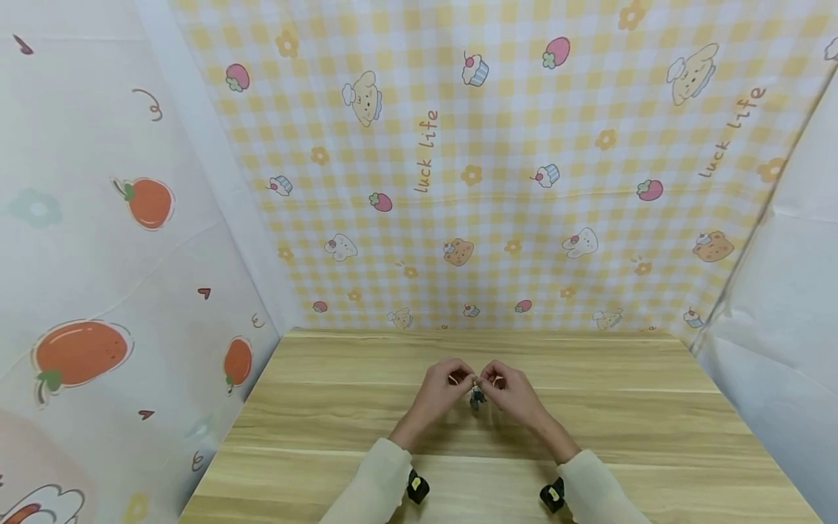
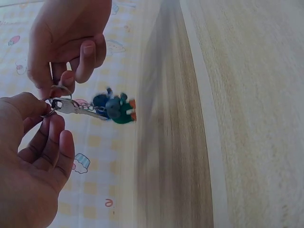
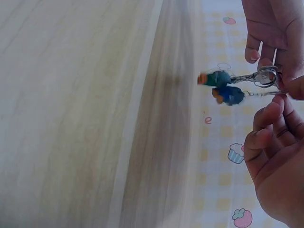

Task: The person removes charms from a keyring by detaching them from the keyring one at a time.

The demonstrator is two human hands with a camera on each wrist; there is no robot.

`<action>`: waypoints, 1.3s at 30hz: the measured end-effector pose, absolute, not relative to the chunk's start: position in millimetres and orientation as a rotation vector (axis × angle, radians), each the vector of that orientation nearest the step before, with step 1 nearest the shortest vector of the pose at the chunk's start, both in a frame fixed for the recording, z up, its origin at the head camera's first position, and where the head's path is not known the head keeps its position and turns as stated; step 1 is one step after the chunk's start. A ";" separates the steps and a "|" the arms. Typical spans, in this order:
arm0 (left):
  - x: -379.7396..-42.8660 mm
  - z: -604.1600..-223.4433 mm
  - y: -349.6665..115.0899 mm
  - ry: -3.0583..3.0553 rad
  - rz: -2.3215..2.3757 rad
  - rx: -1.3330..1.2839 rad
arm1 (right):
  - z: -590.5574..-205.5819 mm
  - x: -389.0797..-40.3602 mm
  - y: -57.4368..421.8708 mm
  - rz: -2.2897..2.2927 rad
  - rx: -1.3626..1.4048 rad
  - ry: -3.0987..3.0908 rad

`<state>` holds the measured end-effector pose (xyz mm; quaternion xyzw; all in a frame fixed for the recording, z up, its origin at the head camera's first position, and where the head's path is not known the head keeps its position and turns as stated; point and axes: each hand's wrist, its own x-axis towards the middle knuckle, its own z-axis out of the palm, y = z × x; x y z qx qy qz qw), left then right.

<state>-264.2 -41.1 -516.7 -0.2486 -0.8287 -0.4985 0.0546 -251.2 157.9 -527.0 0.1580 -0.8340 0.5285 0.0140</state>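
Close together above the table, both hands hold a bunch of keys. My left hand (image 1: pixel 445 383) pinches a metal split ring at the left, with thumb and forefinger. Opposite it, the fingertips of my right hand (image 1: pixel 513 391) pinch at the same ring area; which ring or part is partly hidden. From the rings (image 2: pixel 61 87) hang a silver key (image 2: pixel 70 106) and short chains. On the chains dangle a green figurine charm (image 3: pixel 216 78) with orange feet and a blue figurine charm (image 3: pixel 231 96), both slightly blurred. In the head view the charms (image 1: pixel 476 398) show small between the hands.
Below lies a light wood-grain table (image 1: pixel 327 429). A yellow checked cloth (image 1: pixel 511 211) hangs behind it, with white cloth walls (image 1: pixel 779 291) on either side. Black devices (image 1: pixel 417 486) are worn at both wrists.
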 end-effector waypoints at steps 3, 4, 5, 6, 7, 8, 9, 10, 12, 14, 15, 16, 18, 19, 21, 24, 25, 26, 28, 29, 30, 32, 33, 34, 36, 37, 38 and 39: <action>-263.3 -516.8 -41.1 -2.522 -1.501 -0.757 | -527.3 -251.4 157.9 1.642 0.508 -2.593; -263.1 -517.1 -41.2 -2.524 -1.495 -0.759 | -527.6 -251.7 158.0 1.636 0.513 -2.595; -262.9 -517.3 -41.3 -2.526 -1.490 -0.761 | -528.1 -252.0 158.0 1.630 0.517 -2.595; -262.9 -517.3 -41.3 -2.525 -1.485 -0.762 | -528.7 -252.4 158.0 1.625 0.522 -2.595; -262.9 -517.4 -41.2 -2.525 -1.481 -0.761 | -529.2 -252.8 157.9 1.621 0.526 -2.596; -263.0 -517.4 -41.2 -2.525 -1.477 -0.761 | -529.7 -253.1 157.8 1.612 0.532 -2.596; -263.0 -517.2 -41.2 -2.525 -1.474 -0.761 | -530.0 -253.4 157.7 1.609 0.539 -2.592; -263.0 -517.4 -41.2 -2.525 -1.470 -0.760 | -530.2 -253.2 157.8 1.613 0.547 -2.589; -263.2 -517.8 -41.4 -2.528 -1.469 -0.754 | -530.0 -252.3 157.4 1.628 0.566 -2.580; -263.7 -518.3 -41.8 -2.534 -1.468 -0.746 | -529.4 -251.2 157.0 1.640 0.587 -2.570; -263.9 -518.4 -42.1 -2.535 -1.467 -0.741 | -529.0 -250.6 156.9 1.652 0.599 -2.562; -264.3 -518.7 -42.3 -2.536 -1.464 -0.737 | -528.6 -250.1 156.9 1.663 0.611 -2.554; -265.0 -519.0 -42.9 -2.533 -1.462 -0.730 | -528.4 -249.5 156.9 1.674 0.634 -2.534; -265.4 -519.3 -43.2 -2.534 -1.460 -0.726 | -528.6 -249.3 157.3 1.676 0.649 -2.521; -265.9 -519.4 -43.7 -2.532 -1.455 -0.725 | -529.6 -249.2 158.1 1.677 0.682 -2.495; -266.0 -519.6 -44.1 -2.541 -1.451 -0.721 | -531.7 -249.4 159.3 1.664 0.726 -2.467; -266.0 -519.5 -44.2 -2.543 -1.452 -0.719 | -532.1 -249.6 159.6 1.661 0.735 -2.464; -266.0 -519.3 -44.2 -2.545 -1.453 -0.717 | -532.5 -249.9 159.7 1.658 0.737 -2.464; -265.7 -518.9 -44.3 -2.544 -1.460 -0.709 | -533.0 -250.3 159.6 1.671 0.720 -2.476; -265.4 -518.7 -44.3 -2.541 -1.464 -0.707 | -533.2 -250.5 159.5 1.679 0.703 -2.484; -265.2 -518.5 -44.3 -2.537 -1.468 -0.706 | -533.5 -250.6 159.3 1.688 0.685 -2.494; -264.8 -518.3 -44.4 -2.532 -1.476 -0.705 | -533.6 -250.7 158.9 1.690 0.652 -2.510; -264.5 -518.2 -44.4 -2.529 -1.479 -0.707 | -534.0 -250.8 158.6 1.685 0.637 -2.520; -264.3 -518.2 -44.3 -2.527 -1.484 -0.707 | -534.2 -250.9 158.3 1.676 0.629 -2.527; -263.9 -518.4 -44.0 -2.523 -1.485 -0.711 | -534.1 -250.6 157.4 1.659 0.617 -2.536; -263.6 -518.3 -43.9 -2.523 -1.483 -0.713 | -533.9 -250.5 156.9 1.654 0.614 -2.544; -263.4 -518.3 -43.6 -2.522 -1.480 -0.715 | -533.5 -250.5 156.3 1.653 0.606 -2.552; -263.1 -518.1 -43.4 -2.523 -1.476 -0.718 | -533.2 -250.5 155.7 1.656 0.594 -2.560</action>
